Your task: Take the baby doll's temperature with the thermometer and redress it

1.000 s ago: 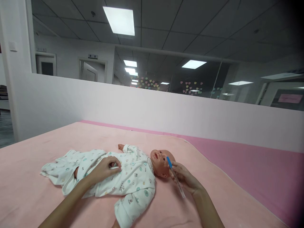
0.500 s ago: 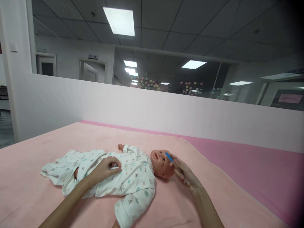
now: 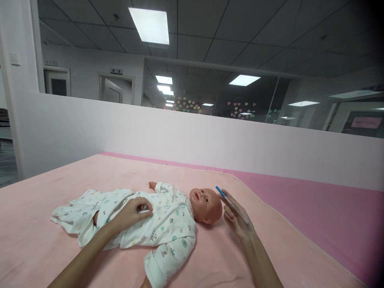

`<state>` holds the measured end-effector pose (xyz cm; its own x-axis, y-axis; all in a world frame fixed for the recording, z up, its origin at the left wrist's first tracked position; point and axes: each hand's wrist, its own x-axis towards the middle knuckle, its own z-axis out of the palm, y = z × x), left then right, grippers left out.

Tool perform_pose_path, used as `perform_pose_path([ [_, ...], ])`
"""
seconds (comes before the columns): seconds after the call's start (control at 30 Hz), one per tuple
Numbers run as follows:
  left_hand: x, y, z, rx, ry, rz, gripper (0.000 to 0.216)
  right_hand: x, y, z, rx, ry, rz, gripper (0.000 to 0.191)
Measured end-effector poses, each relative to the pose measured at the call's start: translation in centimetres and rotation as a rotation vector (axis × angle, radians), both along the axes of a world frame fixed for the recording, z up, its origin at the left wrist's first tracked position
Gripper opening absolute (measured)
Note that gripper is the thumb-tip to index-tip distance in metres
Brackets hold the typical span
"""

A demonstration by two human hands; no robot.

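A baby doll (image 3: 207, 205) in a white patterned romper (image 3: 168, 228) lies on its back on a pink blanket (image 3: 45, 244), head to the right. My left hand (image 3: 132, 214) rests on the doll's belly with its fingers curled, pinching the romper fabric. My right hand (image 3: 238, 218) hovers just right of the doll's head, clear of it. It holds a thin clear thermometer with a blue tip (image 3: 221, 192), the blue end pointing up and away from the doll.
The blanket lies over a darker pink mattress (image 3: 315, 216) that shows at the right. A low white partition wall (image 3: 192, 140) runs behind the bed. Beyond it are glass office walls with heart stickers and ceiling lights.
My right hand has drawn the thermometer off the doll's forehead and moved it right and up. My left hand has stayed on the doll's belly.
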<state>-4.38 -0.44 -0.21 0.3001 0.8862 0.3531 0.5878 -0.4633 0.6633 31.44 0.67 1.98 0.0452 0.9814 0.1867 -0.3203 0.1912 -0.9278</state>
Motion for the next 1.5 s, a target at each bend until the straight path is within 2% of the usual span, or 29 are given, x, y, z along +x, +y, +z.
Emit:
perform_pose_path([
  [0.27,-0.1,0.2,-0.2,0.002,0.000,-0.006,0.022,-0.2,-0.4,0.5,-0.014,0.035,0.039,0.035],
  [0.4,0.0,0.1,-0.1,0.001,-0.013,-0.006,0.019,-1.0,-0.3,0.6,0.000,-0.037,0.132,0.039],
  [0.53,0.2,0.0,0.1,-0.008,-0.017,-0.005,0.020,-3.0,-0.5,1.4,-0.008,-0.141,0.238,0.053],
  [0.63,0.2,0.0,0.2,-0.006,-0.019,0.003,0.020,-5.1,-1.5,3.9,-0.008,-0.349,0.296,0.056],
  [0.73,0.3,-0.1,0.2,-0.006,-0.023,0.004,0.021,-6.8,-2.9,8.0,0.103,-0.612,0.293,0.049],
  [0.83,0.3,-0.1,0.2,-0.005,-0.030,-0.003,0.020,-7.1,-4.2,12.2,0.240,-0.633,0.303,0.051],
  [0.9,0.3,-0.1,0.2,-0.007,-0.037,-0.012,0.018,-6.5,-4.7,13.8,0.308,-0.569,0.348,0.066],
  [0.93,0.3,0.0,0.1,-0.008,-0.040,-0.012,0.018,-6.2,-4.7,14.1,0.354,-0.537,0.325,0.073],
  [1.0,0.2,0.1,0.0,-0.007,-0.040,-0.006,0.019,-5.9,-4.5,13.7,0.406,-0.574,0.206,0.077],
  [1.07,0.2,0.2,0.0,-0.004,-0.037,0.000,0.021,-6.3,-4.1,12.5,0.406,-0.688,0.096,0.071],
  [1.13,0.2,0.2,-0.1,-0.002,-0.032,-0.003,0.022,-6.8,-3.7,11.4,0.384,-0.786,0.056,0.056],
  [1.2,0.1,0.2,-0.1,-0.003,-0.026,-0.004,0.022,-7.1,-3.7,11.2,0.356,-0.827,0.077,0.045],
  [1.27,0.1,0.3,-0.1,-0.007,-0.026,0.002,0.021,-7.1,-3.9,11.5,0.356,-0.884,0.053,0.045],
  [1.33,0.1,0.3,-0.2,-0.013,-0.035,0.000,0.019,-7.3,-4.1,11.6,0.384,-0.965,-0.022,0.055],
  [1.4,0.1,0.2,-0.2,-0.010,-0.047,-0.015,0.019,-7.9,-4.0,11.2,0.420,-1.050,-0.105,0.058],
  [1.5,0.2,0.1,-0.2,-0.002,-0.053,-0.029,0.020,-8.7,-3.6,10.0,0.440,-1.119,-0.176,0.038],
])
